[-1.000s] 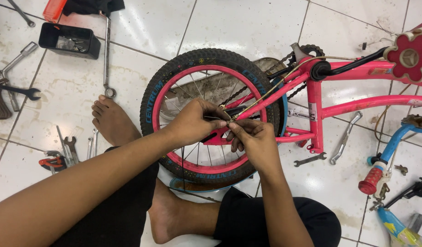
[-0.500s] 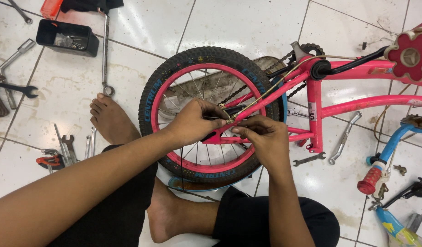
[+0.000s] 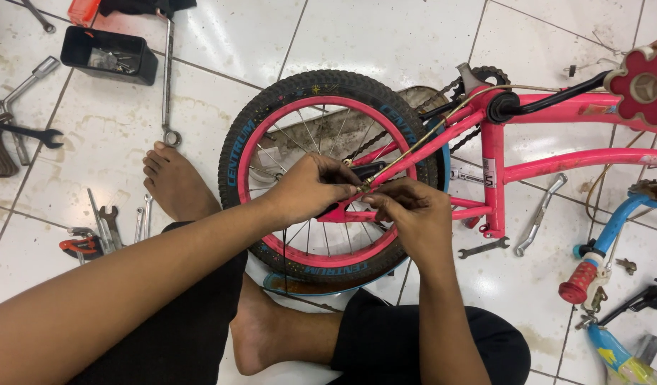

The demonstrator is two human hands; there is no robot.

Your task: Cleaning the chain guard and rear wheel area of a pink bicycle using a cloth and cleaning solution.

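Brake cable (image 3: 421,139) runs as one thin brass-coloured line from the black housing end at the seat cluster of the pink bicycle frame (image 3: 556,160) down and leftward to the hub zone of the rear wheel (image 3: 328,178). Its long axis lies diagonally, upper right to lower left, parallel to the pink stay beside it. The lower end terminates between both hands, over the middle of the wheel.

Left hand (image 3: 311,189) is clenched on a small black part at the cable end; the exact part is hidden by the fingers. Right hand (image 3: 414,214) pinches the cable end from the opposite side, fingertips touching those of the left. Both hands are equally close to the end; the free run of cable lies up and right of the grip.

Count: one wheel with pink rim and black tyre, one chain (image 3: 457,93) with one sprocket behind the frame. Two bare feet rest on the tiled floor (image 3: 385,36), one just left of the tyre, one below it.

Near the floor's right edge lie one crank arm (image 3: 539,214), one small spanner (image 3: 483,248) and one blue handlebar with red grip (image 3: 578,281). Toward the upper left corner stand one black tray (image 3: 111,55) and one long ring spanner (image 3: 167,78). A cluster of several spanners and red-handled pliers (image 3: 79,244) lies at the left edge.
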